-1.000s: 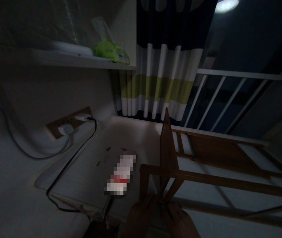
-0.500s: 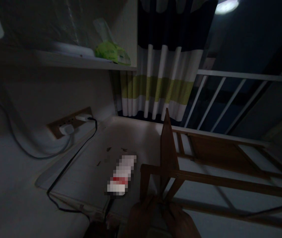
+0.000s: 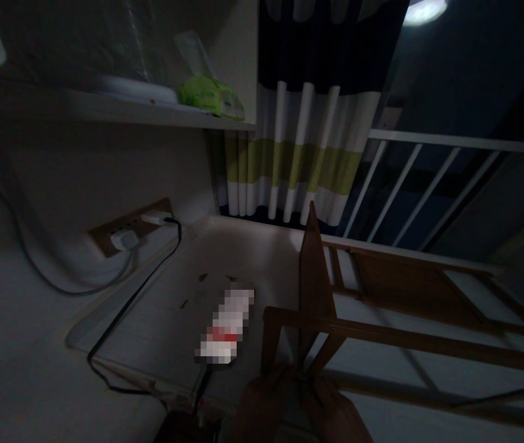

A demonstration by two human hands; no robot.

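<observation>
A brown wooden chair (image 3: 373, 335) lies on its side, its flat panel standing upright in the middle of the view. At the bottom, both my hands are close together by the chair's near legs. My left hand (image 3: 262, 400) has its fingers curled in against the foot of the left leg. Across a small gap, my right hand (image 3: 333, 409) is closed too, its fingers bent inward near the other leg. Deep shade hides the fingertips, so what lies between them cannot be made out.
A blurred-out phone (image 3: 227, 326) with a cable lies on the pale floor (image 3: 165, 332) to the left. Plugs sit in a wall socket strip (image 3: 130, 227). A shelf (image 3: 114, 111) carries a green packet (image 3: 211, 95). Striped curtain (image 3: 308, 160) and white railing (image 3: 451, 141) stand behind.
The view has shifted very slightly. My hands stay at the same spot by the chair legs, and the chair has not visibly moved.
</observation>
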